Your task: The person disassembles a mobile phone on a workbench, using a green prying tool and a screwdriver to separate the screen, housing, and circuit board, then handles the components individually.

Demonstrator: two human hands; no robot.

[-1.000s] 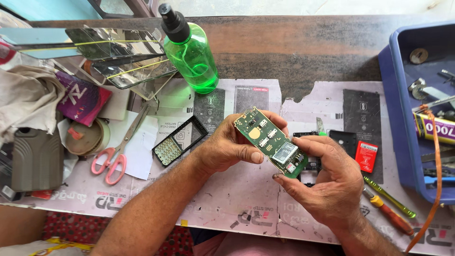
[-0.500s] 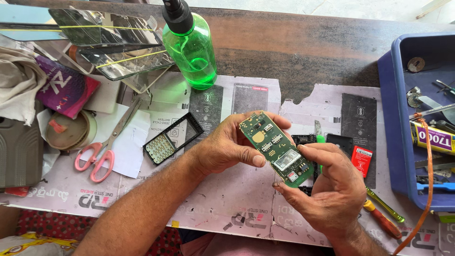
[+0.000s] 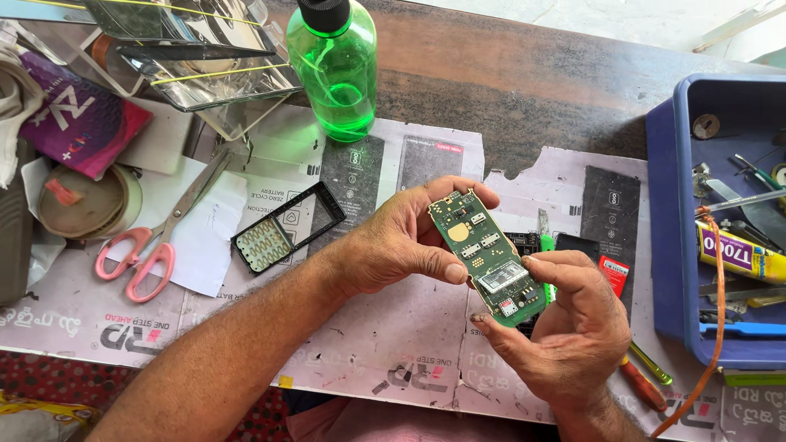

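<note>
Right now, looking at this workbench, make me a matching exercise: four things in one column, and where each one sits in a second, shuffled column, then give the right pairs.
Things:
1. green circuit board
2. green spray bottle
3. pink-handled scissors
4. blue tray

Places:
A. at the right edge of the table, full of tools
B. lying on paper at the left
C. held between the left hand and the right hand
D. standing at the top, behind the hands

Pairs: 1-C, 2-D, 3-B, 4-A
</note>
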